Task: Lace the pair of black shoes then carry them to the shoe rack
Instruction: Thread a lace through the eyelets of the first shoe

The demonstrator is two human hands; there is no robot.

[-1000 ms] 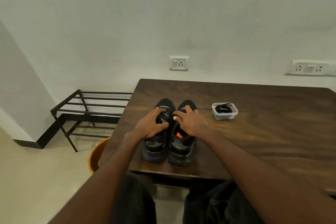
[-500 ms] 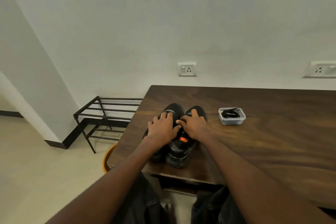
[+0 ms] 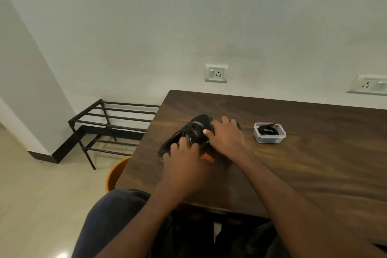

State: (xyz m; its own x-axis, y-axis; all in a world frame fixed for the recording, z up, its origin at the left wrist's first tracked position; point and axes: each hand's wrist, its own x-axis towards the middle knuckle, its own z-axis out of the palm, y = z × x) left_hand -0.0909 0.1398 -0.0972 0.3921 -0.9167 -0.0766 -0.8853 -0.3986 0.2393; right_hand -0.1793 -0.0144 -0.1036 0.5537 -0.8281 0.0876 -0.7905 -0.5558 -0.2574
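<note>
Left hand (image 3: pixel 184 159) gripping left black shoe (image 3: pixel 188 134), tilted off counter (image 3: pixel 314 163) prob. for carrying, right hand (image 3: pixel 227 138) holding other shoe, w/ shoe rack (image 3: pixel 109 123) waiting at 9 o'clock.

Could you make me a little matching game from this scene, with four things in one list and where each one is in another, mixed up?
Things:
1. black shoes
2. plastic tub with dark laces
3. shoe rack
4. wall socket

Places:
A. on the floor, left of the table
B. on the wall above the table's far edge
C. on the table, under both hands
D. on the table, right of the shoes

Pairs: 1-C, 2-D, 3-A, 4-B

The left hand and right hand both rest on the shoes.
</note>
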